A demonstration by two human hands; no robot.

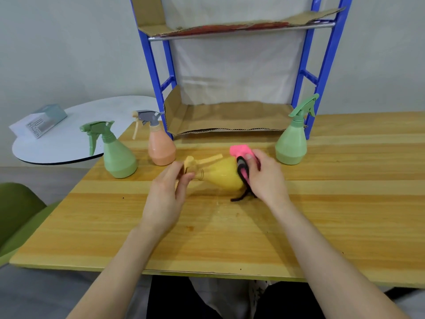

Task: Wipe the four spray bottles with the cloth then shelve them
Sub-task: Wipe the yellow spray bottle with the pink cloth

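Observation:
A yellow spray bottle (223,173) lies tilted on its side above the wooden table (230,238), nozzle to the left. My left hand (167,194) grips its spray head. My right hand (264,176) presses a pink cloth with dark edging (241,155) against the bottle's base. A green bottle (117,155) and a peach bottle with a grey trigger (161,146) stand upright at the left. A second green bottle (293,141) stands upright at the right, beside the blue shelf (322,72).
The shelf's lower level holds a cardboard liner (230,118), and the upper level has another. A round white side table (69,137) with a small box and papers sits at the back left. A green chair (16,212) is at the left edge.

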